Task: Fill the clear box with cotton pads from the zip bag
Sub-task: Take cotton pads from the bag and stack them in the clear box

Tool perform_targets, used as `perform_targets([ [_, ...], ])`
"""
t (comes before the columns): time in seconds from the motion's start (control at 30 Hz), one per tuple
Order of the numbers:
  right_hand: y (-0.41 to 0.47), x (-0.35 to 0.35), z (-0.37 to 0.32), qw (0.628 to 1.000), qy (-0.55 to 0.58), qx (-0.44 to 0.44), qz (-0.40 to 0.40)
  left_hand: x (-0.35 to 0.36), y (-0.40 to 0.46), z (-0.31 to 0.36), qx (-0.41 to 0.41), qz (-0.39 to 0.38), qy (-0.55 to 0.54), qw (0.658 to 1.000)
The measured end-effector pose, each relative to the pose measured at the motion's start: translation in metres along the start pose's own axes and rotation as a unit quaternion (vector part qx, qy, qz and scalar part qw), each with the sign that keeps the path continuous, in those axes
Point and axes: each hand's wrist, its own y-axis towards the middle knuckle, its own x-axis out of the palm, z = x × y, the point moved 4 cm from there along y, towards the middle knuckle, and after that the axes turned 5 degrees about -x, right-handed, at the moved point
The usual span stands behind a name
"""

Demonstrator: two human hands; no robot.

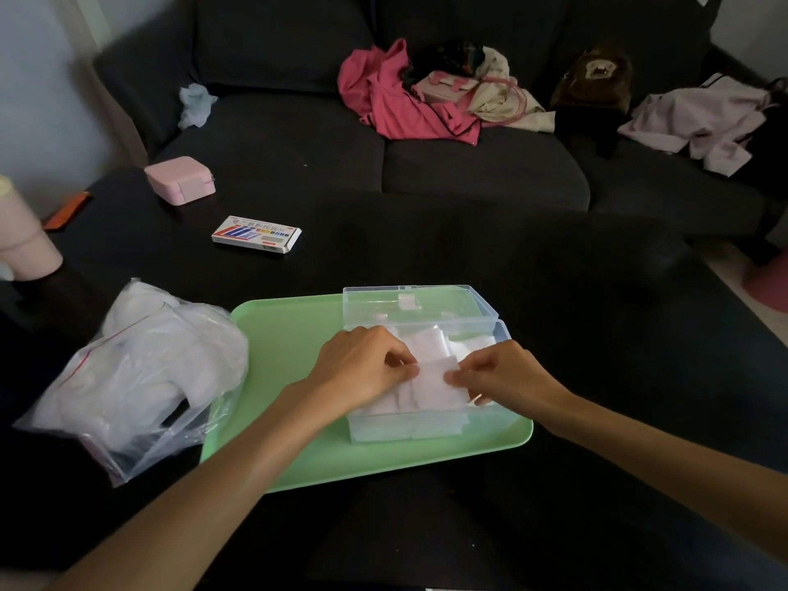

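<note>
Over clear plastic box (426,424): both hands (430,371) pinch soft square cotton pads (430,377); crinkled zip bag (140,377) left.

Two bare forearms, no sleeves in view, left hand (362,368), right hand (503,373) — no rings or watch visible

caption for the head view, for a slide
Both hands, left and right, arrange cotton pads in the clear box on a green tray.
</note>
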Motion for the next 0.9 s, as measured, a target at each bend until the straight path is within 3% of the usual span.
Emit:
perform_targets([
  [0.1,-0.003,0.001,0.001,0.987,-0.154,-0.036,0.029,0.005,0.0,0.006,0.016,0.014,0.037,0.999],
  [0.2,-0.003,0.0,-0.005,0.978,-0.192,-0.073,0.034,0.006,-0.001,0.015,0.043,0.078,0.084,0.993],
  [0.3,0.0,-0.011,-0.02,0.962,-0.203,-0.184,0.005,-0.004,-0.004,0.018,0.091,0.135,0.079,0.983],
  [0.37,0.002,-0.017,-0.03,0.943,-0.221,-0.245,-0.051,-0.009,-0.005,0.017,0.127,0.12,0.081,0.981],
  [0.53,0.01,-0.008,-0.036,0.879,-0.369,-0.263,-0.146,-0.004,-0.002,0.019,0.146,0.047,0.161,0.975],
  [0.8,0.013,0.014,-0.036,0.871,-0.387,-0.259,-0.157,0.006,-0.004,0.017,0.154,0.021,0.186,0.97],
  [0.9,0.01,0.0,-0.038,0.903,-0.328,-0.225,-0.162,-0.004,-0.005,0.008,0.125,-0.002,0.131,0.984],
])
